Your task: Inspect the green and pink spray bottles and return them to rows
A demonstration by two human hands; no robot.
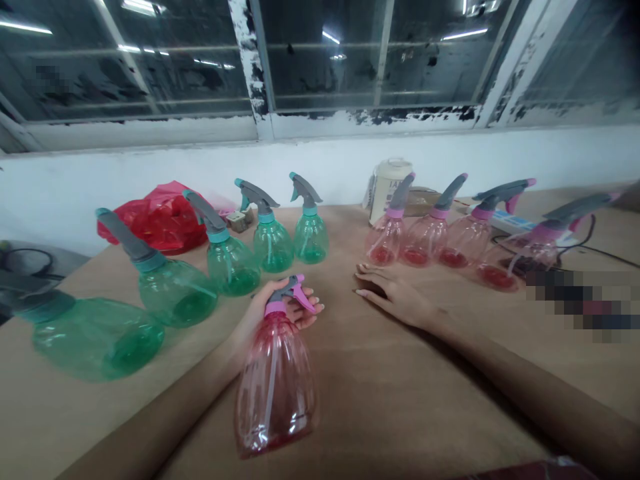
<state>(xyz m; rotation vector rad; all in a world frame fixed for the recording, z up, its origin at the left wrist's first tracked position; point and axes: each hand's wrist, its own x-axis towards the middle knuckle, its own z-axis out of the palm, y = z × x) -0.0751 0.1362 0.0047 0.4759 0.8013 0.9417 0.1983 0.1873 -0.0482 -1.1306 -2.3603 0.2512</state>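
My left hand [264, 301] is closed around the neck and grey-and-pink trigger head of a clear pink spray bottle [280, 387]. The bottle's wide base points toward me, and a white dip tube shows inside it. Part of the left palm is hidden behind the spray head. On the tabletop rests my right hand [395, 297], its fingers stretched out to the left and nothing in it. Just behind it stands a pink spray bottle [384, 241] with red liquid at the bottom. A green spray bottle [234, 267] is close behind my left wrist.
Several green spray bottles [175, 290] line the left side, and several pink ones [465, 237] the right. At the back are a red plastic bag [160, 217] and a cream-coloured container [393, 187]. A power strip [515, 223] with black cables lies behind the right row, below the windows.
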